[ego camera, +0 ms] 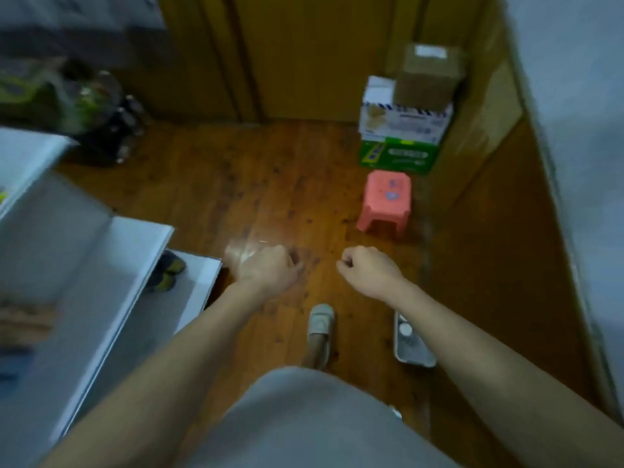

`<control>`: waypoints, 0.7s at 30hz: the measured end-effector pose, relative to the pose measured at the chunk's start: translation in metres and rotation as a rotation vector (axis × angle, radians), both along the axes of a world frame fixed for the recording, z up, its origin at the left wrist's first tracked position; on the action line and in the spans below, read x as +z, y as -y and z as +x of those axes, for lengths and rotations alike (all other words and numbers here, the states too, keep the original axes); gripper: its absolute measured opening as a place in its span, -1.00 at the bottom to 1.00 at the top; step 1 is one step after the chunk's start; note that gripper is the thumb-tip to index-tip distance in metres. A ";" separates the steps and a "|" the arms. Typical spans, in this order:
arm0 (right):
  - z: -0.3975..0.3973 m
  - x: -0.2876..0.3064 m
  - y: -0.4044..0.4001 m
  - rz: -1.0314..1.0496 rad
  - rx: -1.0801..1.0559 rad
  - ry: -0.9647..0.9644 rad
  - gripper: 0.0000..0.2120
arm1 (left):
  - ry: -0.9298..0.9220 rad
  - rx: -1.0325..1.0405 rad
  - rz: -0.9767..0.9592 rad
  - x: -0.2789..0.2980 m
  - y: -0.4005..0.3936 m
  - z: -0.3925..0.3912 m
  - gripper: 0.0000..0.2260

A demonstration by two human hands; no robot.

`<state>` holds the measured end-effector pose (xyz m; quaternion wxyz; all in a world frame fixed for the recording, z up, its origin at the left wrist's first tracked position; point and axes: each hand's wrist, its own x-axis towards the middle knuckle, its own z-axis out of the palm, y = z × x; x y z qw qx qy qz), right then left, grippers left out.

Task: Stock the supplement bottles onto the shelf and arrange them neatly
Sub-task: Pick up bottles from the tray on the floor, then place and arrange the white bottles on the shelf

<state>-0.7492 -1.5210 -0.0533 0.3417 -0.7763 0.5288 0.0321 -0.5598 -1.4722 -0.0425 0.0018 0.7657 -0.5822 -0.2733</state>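
Both hands, the left hand [266,268] and right hand [368,270], hang curled and holding nothing over the wooden floor [270,184] (probably mid-stride), with the white shelf [111,265] at left and no supplement bottles clearly identifiable in view.

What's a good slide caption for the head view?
Both hands, left and right, curled and empty over the wooden floor, pink stool ahead.

Pink stool [386,202] on wooden floor [256,184], just before stacked boxes [405,130].
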 end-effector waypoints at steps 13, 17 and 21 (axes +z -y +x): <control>0.199 0.126 -0.151 -0.306 0.623 0.115 -0.68 | 0.131 0.599 -0.296 0.113 -0.238 0.123 -0.85; 0.256 0.155 -0.222 -0.356 0.793 0.137 -0.69 | 0.192 0.732 -0.345 0.139 -0.329 0.164 -0.84; 0.314 0.170 -0.311 -0.376 0.934 0.177 -0.66 | 0.232 0.861 -0.351 0.154 -0.430 0.200 -0.85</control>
